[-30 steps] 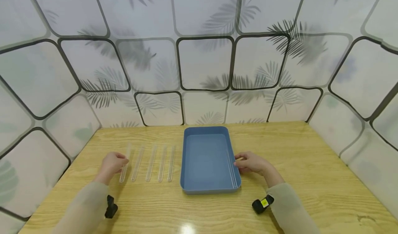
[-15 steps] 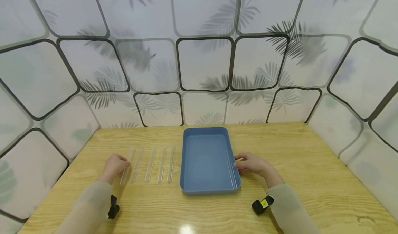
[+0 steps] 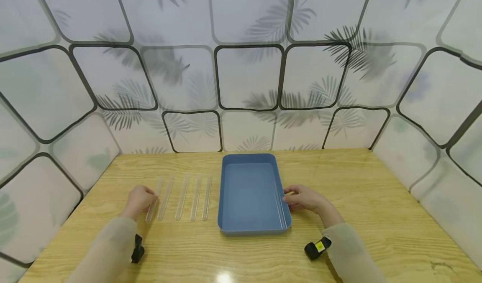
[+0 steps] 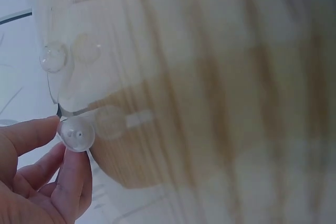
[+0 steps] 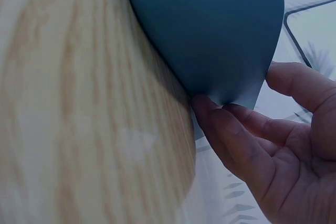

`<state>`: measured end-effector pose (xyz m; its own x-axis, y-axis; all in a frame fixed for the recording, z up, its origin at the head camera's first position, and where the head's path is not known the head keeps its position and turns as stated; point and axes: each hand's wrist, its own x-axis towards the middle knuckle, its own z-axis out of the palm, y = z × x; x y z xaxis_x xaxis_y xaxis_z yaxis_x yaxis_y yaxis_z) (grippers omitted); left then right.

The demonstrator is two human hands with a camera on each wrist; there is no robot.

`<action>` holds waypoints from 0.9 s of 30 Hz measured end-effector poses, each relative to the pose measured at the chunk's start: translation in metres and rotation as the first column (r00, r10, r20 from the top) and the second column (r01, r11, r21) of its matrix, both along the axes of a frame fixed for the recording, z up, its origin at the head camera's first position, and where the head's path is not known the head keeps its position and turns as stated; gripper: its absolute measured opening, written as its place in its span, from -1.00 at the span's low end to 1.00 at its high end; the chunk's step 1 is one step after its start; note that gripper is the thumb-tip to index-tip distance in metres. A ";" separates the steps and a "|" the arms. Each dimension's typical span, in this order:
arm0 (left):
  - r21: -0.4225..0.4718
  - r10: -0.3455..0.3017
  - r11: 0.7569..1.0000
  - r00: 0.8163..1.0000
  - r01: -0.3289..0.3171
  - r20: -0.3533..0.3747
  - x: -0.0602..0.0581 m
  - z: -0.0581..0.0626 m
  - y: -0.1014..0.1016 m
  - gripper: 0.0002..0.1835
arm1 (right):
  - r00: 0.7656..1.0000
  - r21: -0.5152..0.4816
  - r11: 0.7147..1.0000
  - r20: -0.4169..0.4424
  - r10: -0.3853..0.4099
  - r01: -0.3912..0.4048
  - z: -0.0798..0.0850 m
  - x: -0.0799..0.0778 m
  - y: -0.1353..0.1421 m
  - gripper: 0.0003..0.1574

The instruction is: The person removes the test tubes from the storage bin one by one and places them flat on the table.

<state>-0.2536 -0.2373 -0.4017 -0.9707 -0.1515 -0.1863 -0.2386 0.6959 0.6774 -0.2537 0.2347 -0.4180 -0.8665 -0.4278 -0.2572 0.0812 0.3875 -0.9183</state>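
Note:
My left hand [image 3: 139,200] pinches the leftmost clear test tube [image 3: 151,212] between thumb and fingers; the left wrist view shows the tube's rounded end [image 4: 77,134] at the fingertips. To its right, several more clear test tubes [image 3: 182,198] lie side by side on the table. My right hand [image 3: 304,197] holds the right wall of a shallow blue tray [image 3: 244,195], with the thumb at the rim and the fingers against the outside. Inside that tray another clear tube [image 3: 280,207] lies along the right wall.
A pale wooden table [image 3: 180,249] carries everything. Patterned cloth walls [image 3: 248,78] enclose its back and sides. Black wrist cameras sit on both sleeves. A bright reflection shows near the table's front.
My left hand has shifted slightly to the right, and the far end of the tube in it has swung right and come lower. The right hand and the tray stay in place.

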 end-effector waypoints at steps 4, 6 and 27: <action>-0.015 -0.001 1.000 1.000 0.001 0.006 0.000 0.002 0.001 -0.74 | 1.000 -0.009 1.000 0.001 0.002 -0.002 0.000 0.000 0.000 -0.28; -0.026 -0.004 1.000 1.000 0.004 0.010 0.000 0.002 0.001 -0.74 | 1.000 -0.009 1.000 0.003 -0.002 0.002 0.000 0.000 0.000 -0.29; -0.034 -0.033 0.999 0.999 0.033 -0.009 -0.001 0.004 0.001 -0.74 | 1.000 0.013 1.000 0.000 -0.011 0.011 -0.002 0.000 0.000 -0.29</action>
